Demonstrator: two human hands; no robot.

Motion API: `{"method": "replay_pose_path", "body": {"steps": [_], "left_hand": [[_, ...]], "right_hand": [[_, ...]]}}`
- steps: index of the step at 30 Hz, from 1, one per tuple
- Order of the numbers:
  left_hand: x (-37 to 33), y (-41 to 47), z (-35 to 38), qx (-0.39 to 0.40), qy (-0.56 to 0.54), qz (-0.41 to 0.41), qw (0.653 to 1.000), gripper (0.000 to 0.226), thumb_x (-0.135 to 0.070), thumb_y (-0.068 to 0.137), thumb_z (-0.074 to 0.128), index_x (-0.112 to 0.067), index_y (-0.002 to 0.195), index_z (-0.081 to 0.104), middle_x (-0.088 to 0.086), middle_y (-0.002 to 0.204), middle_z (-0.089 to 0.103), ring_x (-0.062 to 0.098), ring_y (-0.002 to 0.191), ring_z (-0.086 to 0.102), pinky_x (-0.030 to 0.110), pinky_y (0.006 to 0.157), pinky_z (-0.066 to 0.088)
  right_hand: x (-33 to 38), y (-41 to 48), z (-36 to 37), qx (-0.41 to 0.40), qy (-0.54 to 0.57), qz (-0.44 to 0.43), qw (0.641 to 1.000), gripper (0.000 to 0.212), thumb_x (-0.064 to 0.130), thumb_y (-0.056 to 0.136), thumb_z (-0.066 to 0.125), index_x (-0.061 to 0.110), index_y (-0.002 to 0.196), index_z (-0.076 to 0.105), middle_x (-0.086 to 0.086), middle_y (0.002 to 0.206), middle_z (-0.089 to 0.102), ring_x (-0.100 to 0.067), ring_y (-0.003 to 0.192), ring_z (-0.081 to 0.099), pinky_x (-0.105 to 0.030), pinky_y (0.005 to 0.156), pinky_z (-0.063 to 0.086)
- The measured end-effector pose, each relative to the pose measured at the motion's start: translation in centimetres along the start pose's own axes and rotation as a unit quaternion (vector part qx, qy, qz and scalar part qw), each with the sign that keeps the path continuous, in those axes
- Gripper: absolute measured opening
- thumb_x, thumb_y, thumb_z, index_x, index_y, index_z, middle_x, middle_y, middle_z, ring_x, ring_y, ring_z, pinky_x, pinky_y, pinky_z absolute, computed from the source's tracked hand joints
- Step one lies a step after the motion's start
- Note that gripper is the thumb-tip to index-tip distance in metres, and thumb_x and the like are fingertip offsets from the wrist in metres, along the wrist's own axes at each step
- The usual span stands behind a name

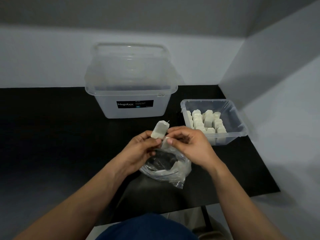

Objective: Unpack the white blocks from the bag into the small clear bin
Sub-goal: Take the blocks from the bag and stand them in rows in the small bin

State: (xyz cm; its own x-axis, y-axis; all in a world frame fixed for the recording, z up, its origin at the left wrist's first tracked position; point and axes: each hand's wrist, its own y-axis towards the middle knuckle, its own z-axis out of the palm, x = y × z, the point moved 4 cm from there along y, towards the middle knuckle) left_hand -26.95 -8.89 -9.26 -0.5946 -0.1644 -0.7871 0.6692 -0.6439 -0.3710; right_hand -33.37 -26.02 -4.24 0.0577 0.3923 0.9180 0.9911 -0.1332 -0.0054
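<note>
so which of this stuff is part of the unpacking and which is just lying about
In the job: white rectangular block gripped by the left hand; second white block pinched by the right hand; crumpled clear plastic bag; small clear plastic bin holding more white blocks.
Lying about: large clear lidded tub; black tabletop.

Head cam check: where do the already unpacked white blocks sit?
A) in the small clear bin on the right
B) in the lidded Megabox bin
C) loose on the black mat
A: the white blocks stand packed together inside the small clear bin, to the right of the Megabox bin.
</note>
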Motion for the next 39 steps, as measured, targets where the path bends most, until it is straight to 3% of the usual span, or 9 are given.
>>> {"method": "replay_pose_path", "body": {"steps": [7, 10, 12, 17, 21, 26, 30, 34, 39], "left_hand": [[-0.9, 0.4, 0.7, 0.037, 0.109, 0.007, 0.993, 0.024, -0.006, 0.085, 0.074, -0.011, 0.109, 0.070, 0.007, 0.095, 0.072, 0.013, 0.081, 0.066, 0.022, 0.064, 0.050], [-2.4, 0.5, 0.6, 0.060, 0.124, 0.039, 0.990, 0.040, -0.008, 0.080, 0.076, -0.010, 0.119, 0.068, 0.010, 0.112, 0.074, 0.022, 0.099, 0.072, 0.031, 0.083, 0.059], [-3.5, 0.6, 0.4, 0.054, 0.163, 0.079, 0.982, 0.045, -0.017, 0.080, 0.078, -0.013, 0.123, 0.068, 0.009, 0.119, 0.073, 0.024, 0.112, 0.071, 0.036, 0.094, 0.057], [-5.1, 1.1, 1.0, 0.036, 0.367, 0.209, 0.906, 0.019, -0.019, 0.089, 0.078, -0.015, 0.108, 0.077, 0.001, 0.102, 0.077, 0.015, 0.097, 0.074, 0.028, 0.090, 0.058], [-5.0, 1.4, 1.0, 0.047, 0.441, 0.233, 0.865, 0.009, -0.021, 0.093, 0.076, -0.020, 0.102, 0.078, -0.005, 0.094, 0.077, 0.013, 0.091, 0.074, 0.039, 0.088, 0.060], [-4.8, 1.0, 0.5, 0.015, 0.432, 0.241, 0.869, 0.012, -0.023, 0.092, 0.077, -0.021, 0.103, 0.081, -0.008, 0.097, 0.078, 0.009, 0.094, 0.074, 0.032, 0.088, 0.060], [-4.9, 0.9, -0.8, -0.073, 0.363, 0.217, 0.903, 0.012, -0.023, 0.091, 0.077, -0.019, 0.101, 0.081, -0.005, 0.095, 0.079, 0.013, 0.088, 0.075, 0.036, 0.084, 0.063], [-4.7, 0.8, -1.1, -0.079, 0.377, 0.210, 0.899, 0.011, -0.022, 0.091, 0.076, -0.021, 0.101, 0.081, -0.010, 0.095, 0.079, 0.006, 0.092, 0.074, 0.029, 0.083, 0.062], [-4.8, 0.8, -1.0, -0.099, 0.355, 0.214, 0.905, 0.009, -0.020, 0.092, 0.075, -0.023, 0.098, 0.080, -0.009, 0.091, 0.079, 0.011, 0.084, 0.075, 0.021, 0.074, 0.060]], "right_hand": [[1.2, -0.3, -1.0, -0.059, -0.067, -0.049, 0.995, 0.012, 0.015, 0.090, 0.079, 0.020, 0.100, 0.081, 0.014, 0.104, 0.074, -0.004, 0.098, 0.071, -0.021, 0.086, 0.057], [1.5, -0.4, -1.2, -0.060, -0.141, -0.075, 0.985, 0.012, 0.017, 0.091, 0.078, 0.022, 0.101, 0.081, 0.017, 0.103, 0.073, -0.001, 0.098, 0.068, -0.016, 0.086, 0.054], [1.6, -0.4, -1.3, -0.045, -0.191, -0.090, 0.976, 0.012, 0.018, 0.092, 0.077, 0.021, 0.103, 0.081, 0.017, 0.103, 0.072, 0.001, 0.098, 0.067, -0.013, 0.086, 0.051], [1.8, -0.5, -0.6, -0.005, -0.256, -0.098, 0.962, 0.013, 0.022, 0.094, 0.074, 0.021, 0.106, 0.080, 0.017, 0.105, 0.069, 0.002, 0.096, 0.063, -0.006, 0.084, 0.044], [1.9, -0.6, -0.5, 0.004, -0.273, -0.094, 0.958, 0.013, 0.024, 0.095, 0.073, 0.024, 0.106, 0.080, 0.017, 0.106, 0.070, 0.002, 0.097, 0.063, -0.007, 0.087, 0.044], [1.7, -0.9, -0.6, 0.007, -0.256, -0.093, 0.962, 0.013, 0.027, 0.094, 0.074, 0.025, 0.106, 0.080, 0.016, 0.106, 0.071, 0.001, 0.098, 0.065, -0.015, 0.087, 0.051], [1.1, -1.2, -1.5, 0.020, -0.278, -0.073, 0.957, 0.014, 0.031, 0.095, 0.073, 0.029, 0.106, 0.080, 0.018, 0.103, 0.066, 0.000, 0.092, 0.063, -0.022, 0.080, 0.053], [0.5, -1.5, -2.7, 0.059, -0.302, -0.035, 0.951, 0.013, 0.030, 0.093, 0.075, 0.030, 0.105, 0.079, 0.017, 0.095, 0.068, -0.001, 0.086, 0.063, -0.028, 0.080, 0.056], [0.1, -2.6, -5.3, 0.038, -0.304, -0.001, 0.952, 0.017, 0.030, 0.095, 0.072, 0.030, 0.111, 0.078, 0.019, 0.101, 0.070, 0.001, 0.090, 0.065, -0.022, 0.084, 0.056]]}}
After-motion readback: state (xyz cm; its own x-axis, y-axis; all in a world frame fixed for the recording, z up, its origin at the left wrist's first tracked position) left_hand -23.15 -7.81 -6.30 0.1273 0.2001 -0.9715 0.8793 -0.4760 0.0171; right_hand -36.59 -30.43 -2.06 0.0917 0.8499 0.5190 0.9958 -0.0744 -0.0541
